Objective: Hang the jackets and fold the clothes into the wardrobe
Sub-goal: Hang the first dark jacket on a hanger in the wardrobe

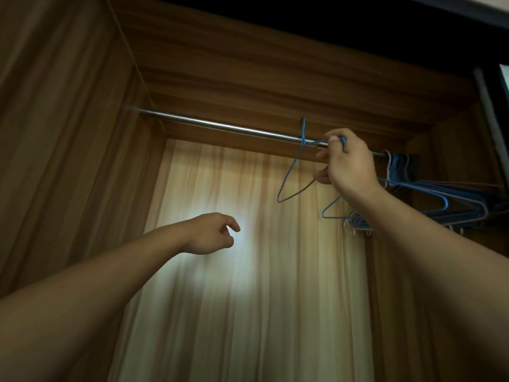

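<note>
- Wardrobe [248, 78]: seen from below, looking up into an open wooden compartment. Its top panel closes the space overhead, the left side panel [68, 133] and right side panel [454, 139] bound it on either flank.
- Hanging rail [220, 125]: a bright metal bar that runs from the upper left corner of the compartment, just beneath the top panel, across to the right side panel. The left and middle stretch of the rail is bare. This is the widest free run for sliding anything along it.
- Blue wire hanger [290, 169]: carries no garment and sits right of the rail's middle, its hook crossing the rail. Whether the hook bears on the rail cannot be told. Its triangular frame hangs tilted down and to the left.
- Right hand [349, 164]: raised to the rail, fingers curled round the hanger's upper wire, thumb and a fingertip pinching a lower strand.
- Bundle of hangers [440, 197]: blue and pale wire hangers crowded at the rail's right end, against the right side panel, just beside the right wrist. Their frames fan outward, so this corner is tight.
- Left hand [209, 234]: held below the rail's middle, well apart from it, fingers loosely curled and grasping nothing.
- Cream curtain [248, 299]: pleated, it fills the lower back of the compartment behind both forearms, with a bright patch behind the left hand.
</note>
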A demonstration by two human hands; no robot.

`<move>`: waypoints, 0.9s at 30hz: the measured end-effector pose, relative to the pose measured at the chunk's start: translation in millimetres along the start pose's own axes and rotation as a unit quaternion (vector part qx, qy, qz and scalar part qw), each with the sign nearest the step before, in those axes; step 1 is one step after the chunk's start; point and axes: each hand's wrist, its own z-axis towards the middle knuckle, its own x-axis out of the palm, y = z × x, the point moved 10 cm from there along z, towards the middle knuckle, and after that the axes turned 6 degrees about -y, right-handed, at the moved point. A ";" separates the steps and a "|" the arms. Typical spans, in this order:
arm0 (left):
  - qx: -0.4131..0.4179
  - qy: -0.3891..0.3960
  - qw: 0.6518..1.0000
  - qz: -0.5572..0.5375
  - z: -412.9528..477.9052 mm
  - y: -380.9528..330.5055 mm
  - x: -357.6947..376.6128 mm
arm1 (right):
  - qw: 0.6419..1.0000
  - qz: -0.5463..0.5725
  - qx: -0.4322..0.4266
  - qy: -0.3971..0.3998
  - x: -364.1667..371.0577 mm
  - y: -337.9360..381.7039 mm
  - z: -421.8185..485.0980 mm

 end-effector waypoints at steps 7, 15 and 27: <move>0.022 -0.062 0.996 -0.067 10.0 0.6 8.6 | 0.995 0.027 -0.063 -0.071 -40.2 8.0 -27.2; -0.055 -0.052 0.979 -0.192 20.8 5.0 47.4 | 0.979 0.160 0.093 0.083 -38.3 -61.5 -70.9; -0.234 0.060 0.878 -0.413 -53.7 82.7 223.4 | 0.888 0.082 0.411 0.189 -24.8 -301.7 -278.6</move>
